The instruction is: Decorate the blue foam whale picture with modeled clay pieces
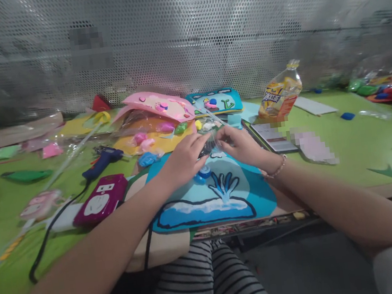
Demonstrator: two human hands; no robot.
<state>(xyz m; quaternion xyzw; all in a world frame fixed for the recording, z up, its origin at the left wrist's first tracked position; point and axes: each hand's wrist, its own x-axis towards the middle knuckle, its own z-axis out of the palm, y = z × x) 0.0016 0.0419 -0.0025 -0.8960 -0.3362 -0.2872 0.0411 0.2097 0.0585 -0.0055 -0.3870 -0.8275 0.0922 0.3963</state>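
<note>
At the top edge of a blue foam sheet (263, 191) with a painted pool and splash, my two hands meet over a small clear plastic bag of black clay (209, 146). My left hand (187, 156) grips it from the left, fingers together along its far side and thumb below. From the right, my right hand (240, 145) has curled fingers pinching the clear plastic. A blue clay coil (203, 172) lies on the sheet just under my left fingers. Part of the bag is hidden by my fingers.
Left of the sheet are a magenta case (103, 199) and a blue glue gun (102, 163) with a black cord. Bagged clay lumps (147, 159) and decorated foam pieces (158, 106) lie behind. A tablet (274, 137), phone (313, 147) and drink bottle (280, 93) stand right.
</note>
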